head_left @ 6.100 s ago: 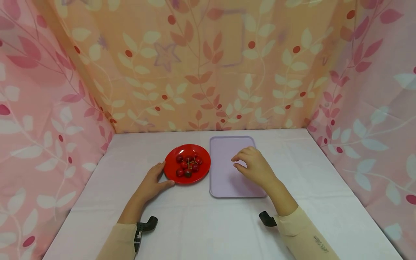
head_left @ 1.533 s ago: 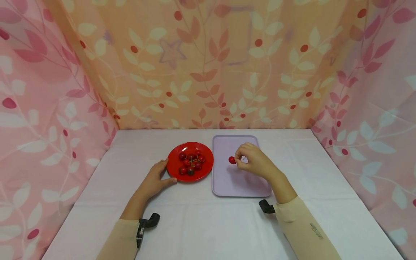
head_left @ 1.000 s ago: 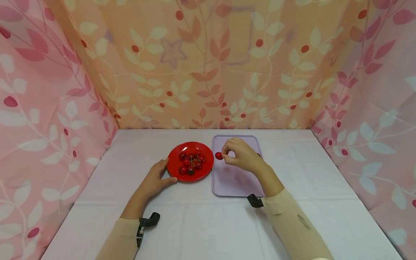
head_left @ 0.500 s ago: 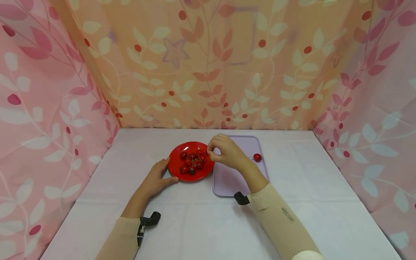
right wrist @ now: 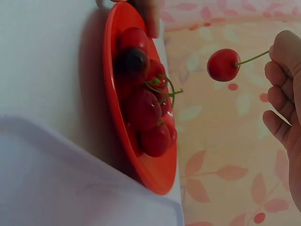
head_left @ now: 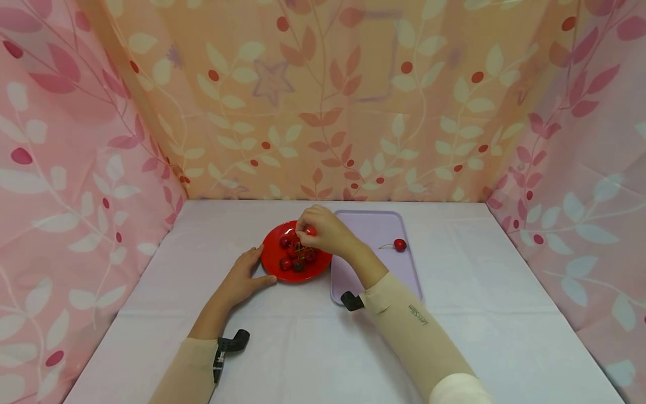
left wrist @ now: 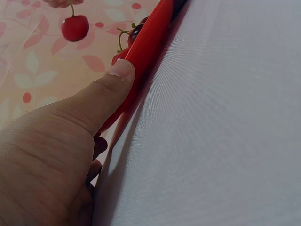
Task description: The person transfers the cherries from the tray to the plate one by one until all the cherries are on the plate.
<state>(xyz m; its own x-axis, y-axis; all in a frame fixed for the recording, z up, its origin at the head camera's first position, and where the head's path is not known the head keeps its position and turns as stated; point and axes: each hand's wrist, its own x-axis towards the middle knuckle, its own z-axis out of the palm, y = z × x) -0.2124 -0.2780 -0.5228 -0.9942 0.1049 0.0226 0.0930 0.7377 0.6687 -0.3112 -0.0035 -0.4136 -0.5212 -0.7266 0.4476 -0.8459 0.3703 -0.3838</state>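
My right hand point(head_left: 325, 231) is over the red plate point(head_left: 280, 275), pinching a red cherry by its thin green stem. In the right wrist view that cherry point(right wrist: 223, 65) dangles beyond the thumb, apart from the plate's pile. Several red cherries point(right wrist: 142, 110), one very dark point(right wrist: 132, 62), lie heaped on the plate with their stems crossing. At the plate's left edge rests my left hand point(head_left: 239, 283), fingers spread and thumb point(left wrist: 121, 70) against the outer rim. A single cherry point(head_left: 400, 245) lies on the lilac tray point(head_left: 373, 219), its stem pointing left.
The tray sits close to the right of the plate, under my right forearm. A white cloth point(head_left: 303, 353) covers the table. Patterned curtains point(head_left: 323, 140) rise along its back and sides. Black wrist mounts point(head_left: 234, 341) stick out from both sleeves.
My right hand has taken a cherry by its stem and carried it left from above the tray to above the plate. The tray's cherry has come into view. My left hand stays at the rim.
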